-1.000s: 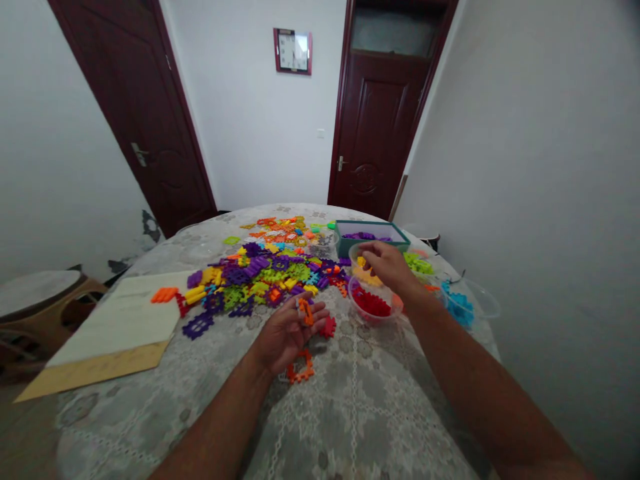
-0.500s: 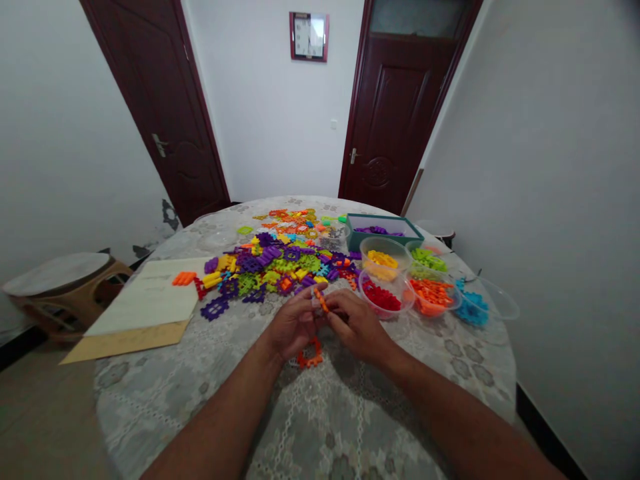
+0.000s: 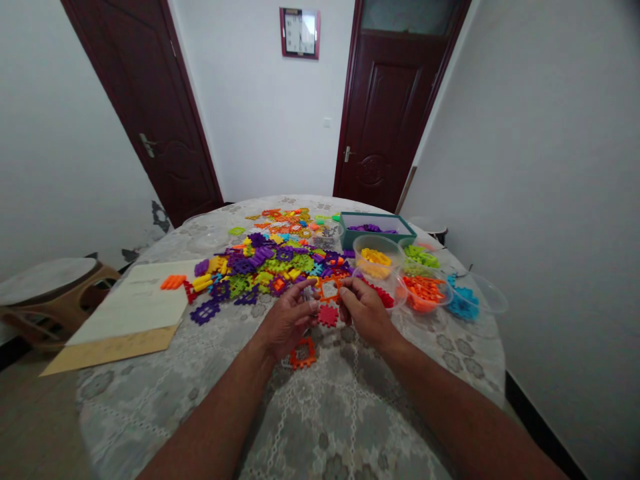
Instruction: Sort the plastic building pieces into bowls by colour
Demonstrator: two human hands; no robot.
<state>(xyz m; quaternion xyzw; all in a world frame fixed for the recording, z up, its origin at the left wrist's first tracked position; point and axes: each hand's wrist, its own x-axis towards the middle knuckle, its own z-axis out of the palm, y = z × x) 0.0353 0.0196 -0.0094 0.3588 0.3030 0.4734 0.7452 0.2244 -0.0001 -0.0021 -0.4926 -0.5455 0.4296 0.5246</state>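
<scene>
My right hand (image 3: 364, 310) pinches an orange toothed square frame piece (image 3: 331, 300) of an interlocking building set at its right side. Just below that frame is a solid red toothed square piece (image 3: 328, 316); whether the two are joined I cannot tell. My left hand (image 3: 289, 321) is at the left side of both, thumb and fingers curled round a pale greyish thing (image 3: 309, 293) that is too blurred to name. Another orange frame piece (image 3: 304, 364) lies on the tablecloth under my left wrist.
A mixed heap of building pieces (image 3: 270, 265) lies beyond my hands. At right stand clear bowls of yellow (image 3: 376, 259), red (image 3: 383, 296), orange (image 3: 424, 291) and blue pieces (image 3: 463, 303), plus a green box (image 3: 377, 239). Paper sheets (image 3: 130, 303) lie at left.
The orange frame, seen edge-on before, now faces me, and the red piece shows below it. My hands have moved slightly apart. The whole view has shifted a little.
</scene>
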